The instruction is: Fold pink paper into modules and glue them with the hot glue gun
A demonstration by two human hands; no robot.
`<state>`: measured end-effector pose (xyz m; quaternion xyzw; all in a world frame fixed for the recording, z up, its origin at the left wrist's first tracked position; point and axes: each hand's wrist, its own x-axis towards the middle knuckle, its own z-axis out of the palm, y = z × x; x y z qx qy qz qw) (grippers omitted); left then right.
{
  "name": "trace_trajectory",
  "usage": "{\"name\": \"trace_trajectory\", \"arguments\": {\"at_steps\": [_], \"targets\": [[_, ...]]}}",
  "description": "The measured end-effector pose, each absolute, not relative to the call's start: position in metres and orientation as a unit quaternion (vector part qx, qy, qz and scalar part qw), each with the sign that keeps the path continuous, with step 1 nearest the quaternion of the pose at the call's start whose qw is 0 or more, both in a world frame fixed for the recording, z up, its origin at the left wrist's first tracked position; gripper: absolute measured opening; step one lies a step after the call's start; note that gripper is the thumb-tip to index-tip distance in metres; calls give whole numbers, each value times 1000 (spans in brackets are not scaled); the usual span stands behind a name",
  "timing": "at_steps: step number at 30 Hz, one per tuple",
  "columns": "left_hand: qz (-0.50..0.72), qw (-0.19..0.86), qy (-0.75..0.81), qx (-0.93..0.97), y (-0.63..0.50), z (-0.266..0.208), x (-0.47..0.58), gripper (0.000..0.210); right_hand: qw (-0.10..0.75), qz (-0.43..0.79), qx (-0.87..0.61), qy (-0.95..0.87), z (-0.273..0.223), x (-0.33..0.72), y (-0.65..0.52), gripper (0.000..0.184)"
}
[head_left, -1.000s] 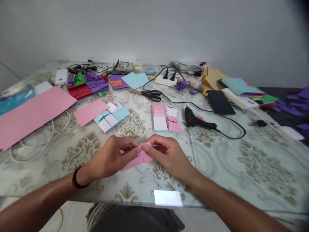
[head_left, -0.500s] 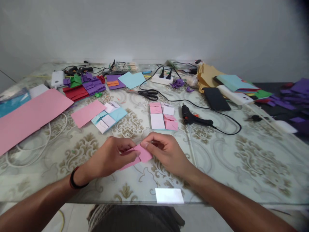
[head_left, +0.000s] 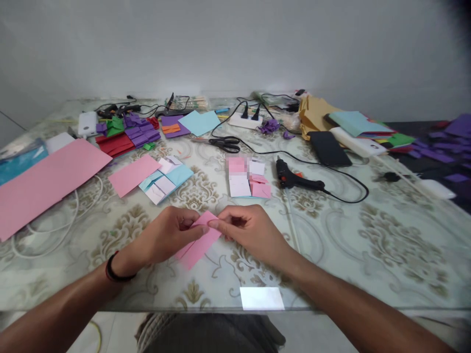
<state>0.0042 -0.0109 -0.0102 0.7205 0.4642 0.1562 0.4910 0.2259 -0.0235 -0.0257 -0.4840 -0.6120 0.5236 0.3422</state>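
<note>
Between my two hands is a folded piece of pink paper (head_left: 200,246), tilted a little above the patterned table (head_left: 331,255). My left hand (head_left: 172,229) pinches its left and upper side, thumb on top. My right hand (head_left: 246,226) grips its right edge between thumb and fingers; the fingertips behind the paper are hidden. Beyond my hands lies a pink-and-white folded paper block (head_left: 241,185) on a blue backing. Left of that are a blue-and-white folded paper block (head_left: 164,184) and a pink paper sheet (head_left: 133,174) touching it.
A black glue gun (head_left: 298,180) with its cord lies right of the blocks, near black scissors (head_left: 224,143) and a phone (head_left: 329,148). Long pink paper (head_left: 51,181) and a white cable (head_left: 75,215) occupy the left. A white power strip (head_left: 246,120) sits at the back.
The pink paper has turned in my hands, and more of its flat face shows. My right hand has shifted slightly and its thumb lies further left on the paper.
</note>
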Motion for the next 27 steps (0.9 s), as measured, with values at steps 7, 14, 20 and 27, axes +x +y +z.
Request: {"name": "trace_trajectory", "arguments": {"at_steps": [7, 14, 20, 27], "targets": [[207, 486, 474, 705, -12, -15, 2, 46, 319, 551, -479, -604, -26, 230, -22, 41], [211, 500, 463, 701, -11, -17, 2, 46, 318, 540, -498, -599, -26, 229, -20, 46], [203, 520, 458, 692, -12, -15, 3, 38, 332, 537, -504, -589, -26, 227, -22, 48], [218, 483, 472, 704, -15, -12, 6, 41, 365, 548, -469, -589, -23, 227, -24, 39]]}}
